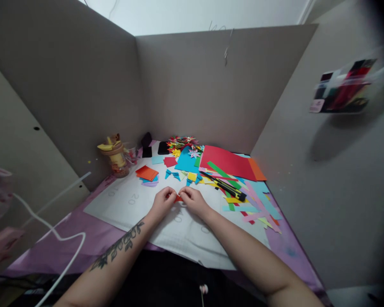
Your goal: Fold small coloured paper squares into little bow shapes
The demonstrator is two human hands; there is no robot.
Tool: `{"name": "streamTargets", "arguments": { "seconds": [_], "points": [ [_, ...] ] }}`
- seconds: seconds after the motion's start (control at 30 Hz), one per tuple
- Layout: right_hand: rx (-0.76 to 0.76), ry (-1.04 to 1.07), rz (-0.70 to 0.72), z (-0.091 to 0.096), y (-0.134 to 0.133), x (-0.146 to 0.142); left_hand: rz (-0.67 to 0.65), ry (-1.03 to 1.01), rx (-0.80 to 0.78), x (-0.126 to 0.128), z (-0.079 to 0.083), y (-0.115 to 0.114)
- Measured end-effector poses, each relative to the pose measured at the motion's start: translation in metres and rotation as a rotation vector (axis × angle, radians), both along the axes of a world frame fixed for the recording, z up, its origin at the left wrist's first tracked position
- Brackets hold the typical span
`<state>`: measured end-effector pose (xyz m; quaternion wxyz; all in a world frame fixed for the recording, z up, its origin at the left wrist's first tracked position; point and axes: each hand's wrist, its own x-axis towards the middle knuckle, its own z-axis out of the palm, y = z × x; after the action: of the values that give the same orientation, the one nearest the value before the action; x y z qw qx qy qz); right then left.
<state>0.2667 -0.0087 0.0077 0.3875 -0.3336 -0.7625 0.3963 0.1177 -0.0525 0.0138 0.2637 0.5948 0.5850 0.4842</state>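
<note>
Both my hands meet over the white mat (124,202) near the middle of the desk. My left hand (162,201) and my right hand (193,199) have their fingers curled and pinched on a small orange-red piece of paper (178,198) held between them. Only a sliver of the paper shows between the fingertips. Just beyond lie small blue folded pieces (176,175) and a stack of orange squares (146,172).
Large red sheets (227,163), a blue sheet (187,162) and scattered coloured strips (256,209) cover the right side, with a yellow-black utility knife (225,186) on them. A pile of folded paper stars (182,143) sits at the back. A yellow-lidded jar (115,157) stands left. Grey partition walls enclose the desk.
</note>
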Motion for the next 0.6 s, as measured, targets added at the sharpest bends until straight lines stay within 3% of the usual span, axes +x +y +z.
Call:
{"name": "streamTargets", "arguments": {
  "seconds": [0.2,0.6],
  "points": [
    [0.092,-0.066,-0.022,-0.0012,-0.0029,-0.0038,-0.016,0.026,-0.018,0.0025,0.0025,-0.0019],
    [0.076,-0.031,-0.088,0.0022,-0.0016,0.0001,-0.045,-0.012,-0.012,0.0007,-0.0008,-0.0009]
  ]
}}
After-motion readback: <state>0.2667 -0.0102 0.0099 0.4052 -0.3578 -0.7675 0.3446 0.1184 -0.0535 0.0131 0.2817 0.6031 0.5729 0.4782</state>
